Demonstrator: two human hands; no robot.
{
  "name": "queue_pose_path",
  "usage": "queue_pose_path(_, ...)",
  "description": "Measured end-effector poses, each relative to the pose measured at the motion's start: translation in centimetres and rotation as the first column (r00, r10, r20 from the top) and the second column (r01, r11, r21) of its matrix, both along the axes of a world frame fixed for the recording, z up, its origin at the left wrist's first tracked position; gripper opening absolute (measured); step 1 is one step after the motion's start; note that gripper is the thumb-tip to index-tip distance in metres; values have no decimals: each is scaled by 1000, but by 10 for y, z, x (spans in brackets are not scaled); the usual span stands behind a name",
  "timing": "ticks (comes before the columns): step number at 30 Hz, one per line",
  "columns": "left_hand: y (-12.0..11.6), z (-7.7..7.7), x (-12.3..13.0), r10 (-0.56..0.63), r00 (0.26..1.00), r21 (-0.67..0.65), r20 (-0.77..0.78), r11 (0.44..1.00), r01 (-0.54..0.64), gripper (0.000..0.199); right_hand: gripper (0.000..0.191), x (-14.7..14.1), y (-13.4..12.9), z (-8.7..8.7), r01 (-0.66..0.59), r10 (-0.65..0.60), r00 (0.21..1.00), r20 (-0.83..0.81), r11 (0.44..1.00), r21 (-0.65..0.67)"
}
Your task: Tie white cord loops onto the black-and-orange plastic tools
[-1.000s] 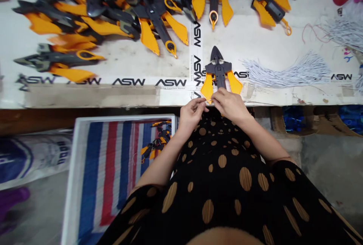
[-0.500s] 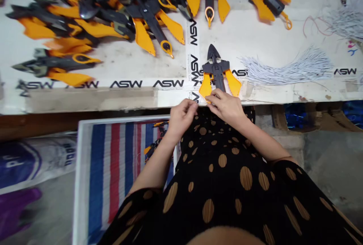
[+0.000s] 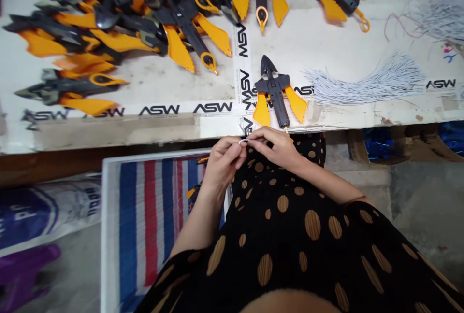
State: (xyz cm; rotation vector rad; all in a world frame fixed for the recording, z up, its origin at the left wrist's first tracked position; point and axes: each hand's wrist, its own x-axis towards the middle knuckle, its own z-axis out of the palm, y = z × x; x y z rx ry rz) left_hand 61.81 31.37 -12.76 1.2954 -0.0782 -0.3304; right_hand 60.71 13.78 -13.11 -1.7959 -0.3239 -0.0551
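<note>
- Behind and left of the hands: a white-rimmed tray (image 3: 103, 235) lined with striped blue, white and red tarpaulin, holding a few black-and-orange plastic pieces, mostly hidden.
- Ahead and left of the hands: finished-looking black-and-orange plastic pieces (image 3: 181, 21) heaped on the white surface (image 3: 152, 81).
- Left hand (image 3: 224, 156): clenched in a pinch, its fingertips on a white cord loop (image 3: 241, 142).
- Right hand (image 3: 275, 146): fingers pinched close beside the loop, apparently holding the same cord; the thin cord is hard to follow.
- Directly ahead of the hands: one black-and-orange plastic piece (image 3: 275, 93) lies flat on the surface, released, just beyond the fingers.
- Ahead and right of the hands: a bundle of loose white cords (image 3: 362, 81).
- Step in hand (judged): working the cord loop; the next move calls for a steady, fine pinch.
</note>
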Motion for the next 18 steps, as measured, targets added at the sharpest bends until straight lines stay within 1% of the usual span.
queue_pose_path(1, -6, -1, 1, 54, 997, 35, 47, 998, -56, 33, 27, -2, 3, -2, 47, -38, 994, -98, 995, 89)
queue_pose_path(2, -12, -1, 2, 107, 988, 99, 116, 988, -118, 31, 29, -3, 4, -3, 94, -59, 978, -201, 982, 166)
queue_pose_path(3, -16, -2, 4, 143, 967, 183, 209, 966, -182, 28, 33, -4, 5, -4, 136, -64, 954, -292, 963, 234)
queue_pose_path(4, -19, -2, 5, 151, 935, 272, 319, 931, -243, 25, 37, -4, 4, -4, 168, -55, 930, -363, 942, 289)
queue_pose_path(5, -20, -3, 7, 131, 892, 353, 433, 886, -301, 21, 41, -4, 2, -4, 188, -37, 910, -413, 924, 332)
queue_pose_path(7, -17, -6, 11, 0, 789, 484, 614, 790, -376, 16, 46, -3, -4, -2, 192, 15, 878, -478, 904, 381)
queue_pose_path(9, -9, -12, 16, -174, 699, 578, 694, 714, -396, 12, 48, -2, -10, -1, 189, 52, 853, -519, 896, 401)
queue_pose_path(10, -4, -15, 19, -255, 657, 610, 710, 689, -391, 11, 48, -1, -12, 0, 190, 63, 843, -534, 895, 404)
queue_pose_path(11, 0, -19, 22, -322, 616, 629, 719, 678, -380, 10, 48, -1, -14, 0, 190, 69, 836, -545, 894, 406)
queue_pose_path(12, 5, -22, 25, -369, 577, 634, 729, 681, -366, 10, 48, 0, -15, 0, 190, 73, 832, -550, 893, 408)
queue_pose_path(14, 11, -27, 29, -407, 519, 619, 751, 708, -340, 10, 47, 0, -16, -1, 184, 87, 831, -549, 889, 420)
queue_pose_path(16, 11, -27, 30, -402, 502, 599, 766, 731, -328, 9, 46, 1, -15, -2, 170, 103, 835, -541, 886, 432)
queue_pose_path(17, 8, -26, 28, -382, 510, 587, 770, 738, -333, 7, 46, 0, -15, -3, 162, 107, 839, -533, 887, 433)
queue_pose_path(18, 4, -23, 26, -346, 535, 572, 771, 746, -342, 5, 45, 0, -15, -3, 151, 108, 846, -522, 891, 429)
